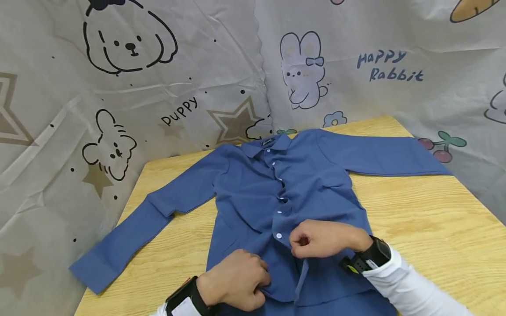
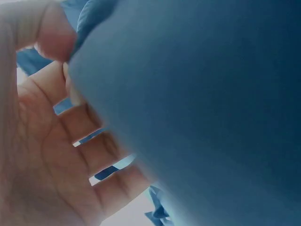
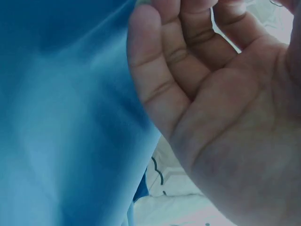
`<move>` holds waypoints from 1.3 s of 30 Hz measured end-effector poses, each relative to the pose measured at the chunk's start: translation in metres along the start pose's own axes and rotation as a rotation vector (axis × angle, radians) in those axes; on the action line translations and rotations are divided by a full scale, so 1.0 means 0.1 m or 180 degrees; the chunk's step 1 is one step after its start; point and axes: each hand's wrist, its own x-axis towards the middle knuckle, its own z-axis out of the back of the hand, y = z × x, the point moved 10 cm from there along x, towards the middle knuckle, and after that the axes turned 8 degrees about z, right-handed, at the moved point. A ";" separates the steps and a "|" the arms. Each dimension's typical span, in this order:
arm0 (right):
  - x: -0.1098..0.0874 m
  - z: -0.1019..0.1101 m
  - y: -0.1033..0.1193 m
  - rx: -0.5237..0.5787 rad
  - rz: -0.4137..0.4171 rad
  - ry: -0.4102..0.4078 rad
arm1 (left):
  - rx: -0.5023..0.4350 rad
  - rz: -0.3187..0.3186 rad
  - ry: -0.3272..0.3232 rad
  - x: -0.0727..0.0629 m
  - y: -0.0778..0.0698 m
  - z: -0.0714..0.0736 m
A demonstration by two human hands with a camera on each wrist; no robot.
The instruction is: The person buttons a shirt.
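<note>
A blue long-sleeved shirt [image 1: 253,210] lies front up on the table, collar at the far end and both sleeves spread out. Down its middle runs a placket with several white buttons, the lowest plain one a button [image 1: 279,235] just left of my right hand. My left hand [image 1: 239,278] pinches the shirt's lower front between thumb and index finger, as the left wrist view shows. Close beside the placket, my right hand [image 1: 322,239] grips the shirt front with curled fingers; its fingertips are partly cut off in the right wrist view. Below the hands the front edges hang apart.
The shirt lies on a wooden table [image 1: 419,215]. One sleeve [image 1: 130,239] slants toward the near left, and the other sleeve [image 1: 389,156] reaches the table's right edge. Behind stands a pale printed curtain [image 1: 221,52] with cartoon animals.
</note>
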 end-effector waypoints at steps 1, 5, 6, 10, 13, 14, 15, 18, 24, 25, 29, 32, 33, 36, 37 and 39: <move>0.01 -0.02 0.02 0.0030 0.0013 0.0039 | -0.0087 -0.0032 0.0034 -0.01 -0.03 0.01; 0.06 -0.16 0.08 0.0190 0.0040 0.0287 | -0.0412 -0.0087 0.0260 -0.04 -0.14 -0.02; 0.07 -0.21 0.09 0.0222 0.0040 0.0360 | -0.0501 -0.0095 0.0339 -0.06 -0.17 -0.04; 0.09 -0.42 0.09 0.0386 -0.0093 0.0712 | -0.0809 -0.0133 0.0637 -0.09 -0.31 -0.12; 0.07 -0.56 0.03 0.0397 -0.0262 0.0959 | -0.0904 -0.0192 0.0813 -0.07 -0.37 -0.20; 0.07 -0.60 -0.01 0.0344 -0.0331 0.1021 | -0.0902 -0.0208 0.0879 -0.07 -0.38 -0.23; 0.06 -0.63 -0.05 0.0289 -0.0392 0.1073 | -0.0923 -0.0205 0.0932 -0.06 -0.36 -0.26; 0.06 -0.64 -0.14 0.0227 -0.0467 0.1073 | -0.1099 -0.0151 0.0827 -0.02 -0.25 -0.23; 0.10 -0.05 -0.15 0.0121 -0.0274 0.0270 | -0.0689 0.0450 -0.0675 0.15 0.58 0.40; 0.11 0.11 -0.17 -0.0004 -0.0290 0.0084 | -0.0571 0.0627 -0.0845 0.17 0.78 0.49; 0.10 0.70 -0.33 -0.0536 -0.0583 -0.0593 | -0.0292 0.1147 -0.1097 0.28 1.44 0.64; 0.08 1.00 -0.47 -0.0836 -0.0844 -0.0932 | -0.0181 0.1349 -0.0978 0.41 1.75 0.57; 0.08 1.08 -0.51 -0.0884 -0.0916 -0.1009 | -0.0176 0.1393 -0.0923 0.45 1.83 0.54; 0.10 1.22 -0.64 -0.0984 -0.1113 -0.1128 | -0.0161 0.1504 -0.0748 0.59 1.99 0.43; 0.11 1.26 -0.68 -0.1023 -0.1145 -0.1155 | -0.0167 0.1531 -0.0713 0.64 2.04 0.41; 0.13 1.34 -0.75 -0.1138 -0.1236 -0.1191 | -0.0190 0.1580 -0.0684 0.72 2.12 0.39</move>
